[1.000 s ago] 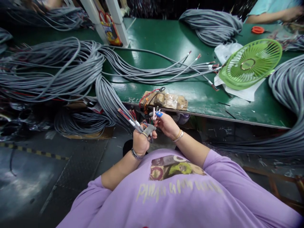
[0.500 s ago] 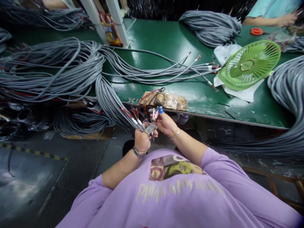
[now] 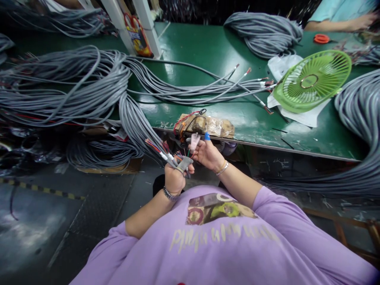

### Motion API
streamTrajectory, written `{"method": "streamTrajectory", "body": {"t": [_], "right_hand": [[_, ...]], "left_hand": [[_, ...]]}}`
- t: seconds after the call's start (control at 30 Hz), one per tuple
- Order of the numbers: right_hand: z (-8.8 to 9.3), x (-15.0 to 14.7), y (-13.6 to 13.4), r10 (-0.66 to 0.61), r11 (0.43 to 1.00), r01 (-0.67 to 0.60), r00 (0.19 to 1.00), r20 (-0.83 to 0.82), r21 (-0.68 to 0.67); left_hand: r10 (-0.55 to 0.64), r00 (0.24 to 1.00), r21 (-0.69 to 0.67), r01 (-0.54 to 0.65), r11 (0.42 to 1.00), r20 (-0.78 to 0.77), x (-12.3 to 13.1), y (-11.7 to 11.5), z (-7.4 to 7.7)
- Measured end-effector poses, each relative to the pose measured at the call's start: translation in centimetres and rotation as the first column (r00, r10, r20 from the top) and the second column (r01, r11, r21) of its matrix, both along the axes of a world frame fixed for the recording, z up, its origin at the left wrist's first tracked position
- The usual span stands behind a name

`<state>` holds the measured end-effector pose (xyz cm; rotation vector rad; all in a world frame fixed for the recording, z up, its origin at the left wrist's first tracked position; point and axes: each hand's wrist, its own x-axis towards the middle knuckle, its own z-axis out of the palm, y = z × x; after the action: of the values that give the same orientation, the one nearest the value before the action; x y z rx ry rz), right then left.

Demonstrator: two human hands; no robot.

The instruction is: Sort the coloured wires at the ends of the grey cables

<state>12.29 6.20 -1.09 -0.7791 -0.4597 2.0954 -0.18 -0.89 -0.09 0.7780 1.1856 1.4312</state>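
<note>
My left hand (image 3: 175, 178), with a grey covering on its thumb or finger, is closed round the ends of several grey cables (image 3: 166, 156). Their thin coloured wires fan out above the grip. Just to its right, my right hand (image 3: 211, 155) has a blue wrap on one fingertip and its fingers are pinched at the thin wires. A small pale pink tool (image 3: 194, 142), blurred, is at the fingers of my right hand. The wires between the two hands are too small to tell apart.
The green table (image 3: 190, 39) bears a cable bundle (image 3: 97, 83), a wrapped wooden block (image 3: 218, 126), a green fan (image 3: 311, 81), orange-handled scissors (image 3: 321, 38) and another coil (image 3: 264, 33). More cables (image 3: 362, 107) hang over the right edge. A person's arm (image 3: 332, 26) is at the top right.
My left hand has moved slightly left and down with the cables, whose ends have swung left. My right hand has shifted slightly right, widening the gap between the hands.
</note>
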Motion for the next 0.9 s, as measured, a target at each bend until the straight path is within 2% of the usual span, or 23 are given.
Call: {"method": "streamTrajectory", "body": {"t": [0.1,0.23,0.47,0.63,0.77,0.9], "right_hand": [[0.4,0.3,0.0,0.019,1.000,-0.019,1.000,0.019,-0.003],[0.7,0.3,-0.2,-0.037,0.995,0.031,0.997,0.070,0.090],[-0.4,-0.5,0.1,-0.149,0.976,0.120,0.977,0.153,0.184],[-0.4,-1.1,0.7,-0.110,0.991,0.101,0.989,0.103,0.084],[0.1,-1.3,0.8,-0.155,0.988,0.156,0.986,0.066,-0.003],[0.3,-1.5,0.7,-0.179,0.984,0.180,0.982,0.065,-0.014]], "left_hand": [[0.046,0.998,0.051,-0.044,0.998,-0.037,-0.1,0.0,0.0],[0.079,0.995,0.078,-0.075,0.994,-0.060,0.1,0.4,0.2],[0.096,0.994,0.046,-0.093,0.995,-0.053,0.2,0.9,-0.2],[0.092,0.995,0.018,-0.091,0.996,-0.047,0.4,1.2,-0.5],[0.075,0.996,0.027,-0.074,0.997,-0.051,0.4,1.1,-0.8],[0.064,0.996,0.027,-0.062,0.998,-0.063,0.3,0.9,-1.0]]}}
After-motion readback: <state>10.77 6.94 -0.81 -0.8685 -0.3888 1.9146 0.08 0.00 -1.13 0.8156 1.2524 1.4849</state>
